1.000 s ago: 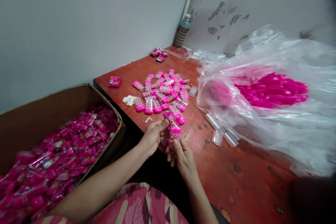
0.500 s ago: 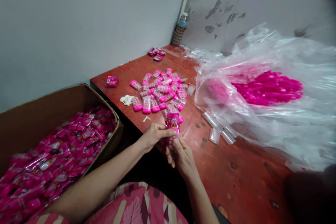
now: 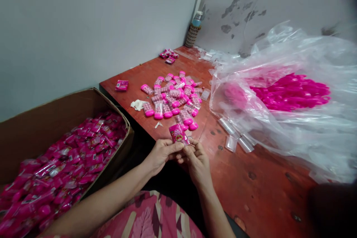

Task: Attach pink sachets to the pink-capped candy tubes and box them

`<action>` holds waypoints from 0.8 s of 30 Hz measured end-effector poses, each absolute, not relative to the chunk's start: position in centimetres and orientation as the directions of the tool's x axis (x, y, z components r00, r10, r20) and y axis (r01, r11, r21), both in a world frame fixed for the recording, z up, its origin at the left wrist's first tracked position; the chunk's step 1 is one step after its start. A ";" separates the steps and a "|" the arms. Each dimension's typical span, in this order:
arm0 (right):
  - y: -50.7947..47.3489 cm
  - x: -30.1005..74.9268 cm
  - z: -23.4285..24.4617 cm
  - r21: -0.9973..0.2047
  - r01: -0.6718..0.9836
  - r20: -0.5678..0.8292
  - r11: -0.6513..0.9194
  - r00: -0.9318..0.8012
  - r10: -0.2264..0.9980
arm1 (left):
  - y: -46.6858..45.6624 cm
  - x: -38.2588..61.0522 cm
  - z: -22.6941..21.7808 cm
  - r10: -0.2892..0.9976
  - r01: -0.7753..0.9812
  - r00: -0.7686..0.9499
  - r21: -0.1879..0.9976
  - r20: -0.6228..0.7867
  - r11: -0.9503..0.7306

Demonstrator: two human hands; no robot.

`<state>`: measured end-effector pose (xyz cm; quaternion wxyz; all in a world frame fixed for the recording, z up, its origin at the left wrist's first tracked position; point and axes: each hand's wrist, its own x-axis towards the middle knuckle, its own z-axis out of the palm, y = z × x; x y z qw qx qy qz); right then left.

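Both hands meet at the table's near edge around one pink printed packet (image 3: 178,134), tilted with its printed face toward me. My left hand (image 3: 163,153) pinches its lower left side, thumb on top. At its lower right end, my right hand (image 3: 196,158) grips with thumb and curled fingers. Whatever is inside the packet is hidden by the wrapper. Just beyond lies a pile of clear containers (image 3: 173,102) with pink caps, filled with small pale pink pieces.
An open cardboard box (image 3: 126,128) of pink packets (image 3: 92,139) stands at left. On the red table (image 3: 267,186) at right, a clear plastic bag (image 3: 301,137) holds bright pink pieces (image 3: 292,93). Empty clear containers (image 3: 231,143) lie beside it. A bottle (image 3: 196,20) stands in the far corner.
The packet has turned from nearly upright to a leftward tilt and come slightly lower. My right hand has moved up to its right end, and the camera view has shifted slightly.
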<state>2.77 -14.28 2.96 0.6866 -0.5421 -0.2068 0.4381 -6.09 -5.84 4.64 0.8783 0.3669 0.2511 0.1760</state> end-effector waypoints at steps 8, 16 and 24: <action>-14.9 4.3 3.3 -0.944 -0.331 -0.199 0.001 0.571 0.797 | -2.3 -12.0 6.3 0.948 -0.479 0.287 0.835 -0.142 0.270; -16.0 5.0 2.8 -0.972 -0.216 -0.207 -0.089 0.621 0.756 | -3.2 -6.8 2.8 0.743 0.085 0.660 0.972 0.111 -0.221; -15.3 4.8 2.6 -0.991 -0.087 -0.133 -0.101 0.694 0.707 | -3.6 -5.9 1.5 0.768 0.068 0.617 0.961 0.170 -0.268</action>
